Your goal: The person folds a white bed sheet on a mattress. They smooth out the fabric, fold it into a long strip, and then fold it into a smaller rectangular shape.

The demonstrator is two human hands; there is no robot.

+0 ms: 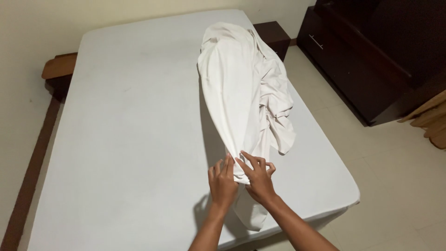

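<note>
Both hands, left hand (pixel 222 182) and right hand (pixel 259 179), grip the white sheet (pixel 244 88) near the bed's (pixel 125 139) front edge.

Single head cam, looks down at bed (pixel 116 139) from its foot, fairly close.

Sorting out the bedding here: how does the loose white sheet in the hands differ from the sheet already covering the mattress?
The loose sheet is bunched and deeply creased, while the fitted sheet lies flat and taut. The loose sheet covers only a strip along the bed's right side; the fitted sheet covers the whole mattress. The left hand and right hand grip the loose sheet's near end; neither grips the fitted sheet. Both are plain and pale.
</note>
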